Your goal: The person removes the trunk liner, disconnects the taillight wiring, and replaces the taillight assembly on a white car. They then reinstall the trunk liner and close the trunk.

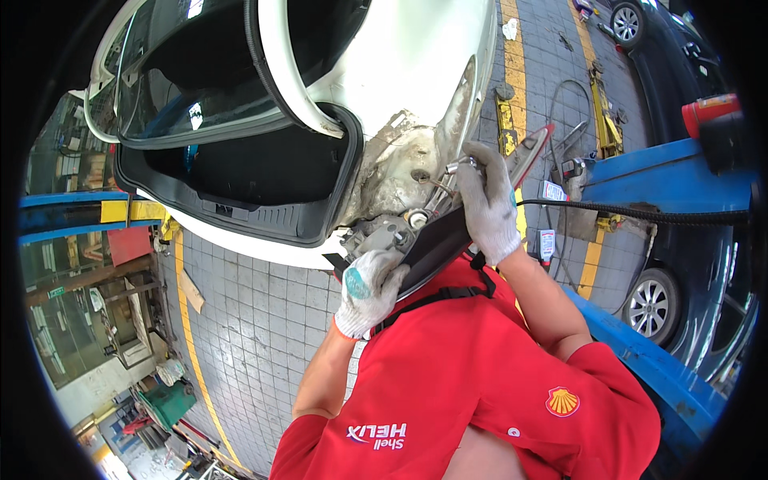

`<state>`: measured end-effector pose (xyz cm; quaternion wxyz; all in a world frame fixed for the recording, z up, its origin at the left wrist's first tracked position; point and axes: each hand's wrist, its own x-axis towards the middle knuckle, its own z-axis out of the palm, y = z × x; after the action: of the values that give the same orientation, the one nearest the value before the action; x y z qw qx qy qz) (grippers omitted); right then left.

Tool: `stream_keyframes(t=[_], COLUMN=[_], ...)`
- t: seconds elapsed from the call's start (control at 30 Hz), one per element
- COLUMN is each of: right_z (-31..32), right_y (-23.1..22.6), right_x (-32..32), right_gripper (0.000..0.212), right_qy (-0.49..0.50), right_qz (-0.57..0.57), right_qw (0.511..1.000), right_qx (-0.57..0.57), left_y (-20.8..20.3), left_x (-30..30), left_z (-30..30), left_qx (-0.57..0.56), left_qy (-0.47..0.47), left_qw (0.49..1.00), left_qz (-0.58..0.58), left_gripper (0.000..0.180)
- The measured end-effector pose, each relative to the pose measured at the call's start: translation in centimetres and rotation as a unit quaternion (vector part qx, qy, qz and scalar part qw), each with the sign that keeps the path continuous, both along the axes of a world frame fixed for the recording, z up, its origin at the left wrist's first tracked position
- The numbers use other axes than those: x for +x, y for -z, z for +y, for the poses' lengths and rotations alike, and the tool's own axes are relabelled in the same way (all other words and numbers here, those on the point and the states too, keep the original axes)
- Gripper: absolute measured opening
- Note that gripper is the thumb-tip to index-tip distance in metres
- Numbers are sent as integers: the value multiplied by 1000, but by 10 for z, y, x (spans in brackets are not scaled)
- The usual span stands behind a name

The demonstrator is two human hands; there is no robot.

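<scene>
1. Currently, the lamp (438,246) is between the person's front and the bare rear corner (404,164) of the white car.
2. Long axis: diagonal, from the near-left end at the left hand (370,290) to a red tip that appears to extend beyond the right hand (488,196).
3. Left hand: closed round the near end, thumb folded over its edge; some fingers are hidden. This hand is nearer the trunk (256,188).
4. Right hand: fingers curled, tips pinching a small silver part (454,166). Whether the palm also bears on the lamp cannot be told.
5. Edges: the car corner lies just beyond the lamp; the red shirt (448,352) limits travel toward the body.
6. Room: judged widest to the left, over the tiled floor (248,320). To the right, a black cable (640,213) meets the right wrist area, with a blue beam (664,172) farther out.
</scene>
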<state>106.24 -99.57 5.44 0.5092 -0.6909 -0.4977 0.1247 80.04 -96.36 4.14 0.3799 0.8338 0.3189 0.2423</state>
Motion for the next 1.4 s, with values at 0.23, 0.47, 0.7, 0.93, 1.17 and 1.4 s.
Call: stream_keyframes(t=[0.23,0.47,0.7,0.93,1.17,1.4], right_z=[-15,-19,-18,-18,-13,2], right_y=[-3,1,-1,-19,-43,-46], right_x=[-22,-28,-40,-42,-17,-9], right_gripper=[24,30,36,38,40,41], right_qy=[29,4,27,16,-70,-136], right_qz=[160,-58,85,223,349,276], right_qw=[984,998,996,974,918,925], right_qx=[-67,35,25,-27,-175,-222], left_y=[-9,-33,-37,-26,-7,-5], left_x=[-24,-30,30,68,57,48], left_z=[-5,39,103,119,101,101], left_qx=[11,-221,-160,-214,-358,-494], left_qy=[62,-4,136,299,163,132], left_qw=[998,974,975,923,916,859], left_qz=[17,56,69,118,74,-3], left_gripper=[24,30,60,46,59,54])
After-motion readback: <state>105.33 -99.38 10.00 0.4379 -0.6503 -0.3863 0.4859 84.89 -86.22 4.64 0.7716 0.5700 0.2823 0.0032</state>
